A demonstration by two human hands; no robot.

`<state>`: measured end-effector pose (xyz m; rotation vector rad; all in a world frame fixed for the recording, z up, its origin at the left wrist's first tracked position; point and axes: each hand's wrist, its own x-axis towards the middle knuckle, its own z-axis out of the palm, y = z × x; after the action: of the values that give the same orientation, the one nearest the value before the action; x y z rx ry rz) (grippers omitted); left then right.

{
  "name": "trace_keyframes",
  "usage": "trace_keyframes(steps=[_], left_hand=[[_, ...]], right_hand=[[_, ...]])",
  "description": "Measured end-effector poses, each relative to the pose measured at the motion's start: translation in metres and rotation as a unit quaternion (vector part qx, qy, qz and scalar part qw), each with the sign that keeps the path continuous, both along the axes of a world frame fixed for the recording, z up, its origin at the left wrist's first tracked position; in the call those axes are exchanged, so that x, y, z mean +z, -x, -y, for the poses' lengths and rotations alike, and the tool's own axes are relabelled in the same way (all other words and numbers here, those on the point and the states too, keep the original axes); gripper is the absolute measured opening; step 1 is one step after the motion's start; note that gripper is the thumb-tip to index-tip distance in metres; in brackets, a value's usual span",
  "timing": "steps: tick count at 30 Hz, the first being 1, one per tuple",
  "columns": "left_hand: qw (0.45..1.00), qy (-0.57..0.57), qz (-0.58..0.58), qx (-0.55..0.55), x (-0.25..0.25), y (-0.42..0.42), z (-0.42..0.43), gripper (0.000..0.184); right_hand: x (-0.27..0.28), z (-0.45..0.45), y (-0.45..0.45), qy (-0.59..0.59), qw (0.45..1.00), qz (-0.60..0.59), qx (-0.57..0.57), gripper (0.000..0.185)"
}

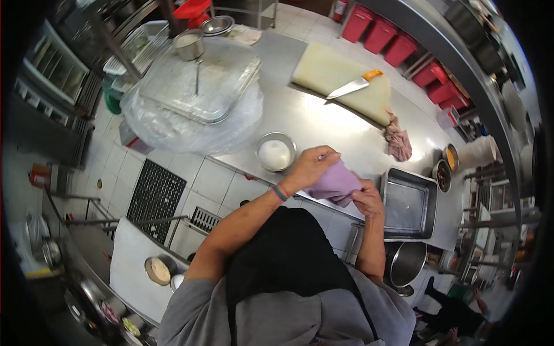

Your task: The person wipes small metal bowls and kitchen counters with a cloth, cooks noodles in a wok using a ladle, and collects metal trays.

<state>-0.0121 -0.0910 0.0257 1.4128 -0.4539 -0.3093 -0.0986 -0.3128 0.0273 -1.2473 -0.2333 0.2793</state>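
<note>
A purple cloth point(333, 183) hangs bunched between my two hands, over the front edge of the steel table point(277, 75). My left hand point(313, 165) pinches its upper left side. On the cloth's right side, the fingers of my right hand point(368, 199) are closed around an edge. Just left of my left hand stands a round metal bowl point(276, 151) with white powder or grains in it. A deep rectangular metal pan point(410, 202) sits right beside my right hand, with a few small bits on its bottom.
A cutting board point(323, 69) bears an orange-handled knife point(352, 85); a crumpled pinkish cloth point(398, 138) lies by its corner. At the left, a metal tray point(199, 81) rests on clear plastic point(156, 127). Two small bowls stand at the right. Another person point(456, 308) is at the lower right.
</note>
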Motion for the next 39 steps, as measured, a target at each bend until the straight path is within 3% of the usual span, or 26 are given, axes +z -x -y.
trace_keyframes(steps=[3,4,7,9,12,13,15,16,20,21,23,27,28,31,36,39], left_hand=[[0.996,-0.089,0.008,0.002,-0.028,0.022,0.000,0.030],[0.992,-0.129,0.013,-0.006,-0.034,0.031,-0.001,0.031],[0.981,-0.070,-0.157,0.091,-0.050,0.059,-0.029,0.039],[0.888,0.026,-0.399,0.226,-0.047,0.058,-0.053,0.044],[0.882,0.020,-0.399,0.249,-0.066,0.039,-0.073,0.048],[0.897,-0.001,-0.367,0.246,-0.076,0.030,-0.080,0.044],[0.922,-0.042,-0.302,0.239,-0.095,0.012,-0.094,0.036],[0.936,-0.105,-0.228,0.246,-0.102,0.000,-0.106,0.032],[0.933,-0.266,0.077,0.231,-0.098,-0.038,-0.139,0.021],[0.922,-0.282,0.154,0.215,-0.092,-0.043,-0.143,0.019],[0.919,-0.299,0.162,0.199,-0.083,-0.051,-0.140,0.016],[0.905,-0.351,0.187,0.152,-0.080,-0.062,-0.128,0.020],[0.903,-0.366,0.181,0.136,-0.077,-0.063,-0.127,0.023],[0.892,-0.380,0.210,0.122,-0.079,-0.065,-0.128,0.025],[0.895,-0.360,0.196,0.176,-0.080,-0.063,-0.123,0.021],[0.892,-0.366,0.207,0.165,-0.080,-0.063,-0.116,0.019]], right_hand=[[0.013,-0.028,-0.017,-0.080,0.993,0.043,-0.082,0.045],[0.017,-0.033,-0.026,-0.119,0.989,0.000,-0.088,0.057],[0.016,-0.033,-0.045,-0.262,0.953,-0.124,-0.086,0.059],[-0.017,-0.013,-0.069,-0.111,0.985,-0.114,-0.069,0.044],[-0.027,-0.043,-0.095,0.156,0.975,-0.038,-0.153,0.030],[-0.037,-0.041,-0.107,0.275,0.950,0.085,-0.120,0.028],[-0.057,-0.033,-0.131,0.486,0.811,0.323,-0.041,0.025],[-0.030,-0.047,-0.128,0.566,0.768,0.300,-0.004,0.028],[-0.022,-0.058,-0.147,0.640,0.634,0.429,0.068,0.028],[-0.017,-0.064,-0.151,0.634,0.626,0.445,0.093,0.026],[-0.009,-0.077,-0.158,0.619,0.608,0.476,0.142,0.022],[0.009,-0.118,-0.160,0.658,0.502,0.534,0.173,0.013],[0.003,-0.122,-0.163,0.675,0.450,0.564,0.154,0.012],[-0.008,-0.126,-0.162,0.716,0.391,0.561,0.140,0.010],[-0.020,-0.127,-0.119,0.778,0.488,0.360,0.165,0.022],[-0.010,-0.124,-0.131,0.756,0.531,0.326,0.200,0.024]])
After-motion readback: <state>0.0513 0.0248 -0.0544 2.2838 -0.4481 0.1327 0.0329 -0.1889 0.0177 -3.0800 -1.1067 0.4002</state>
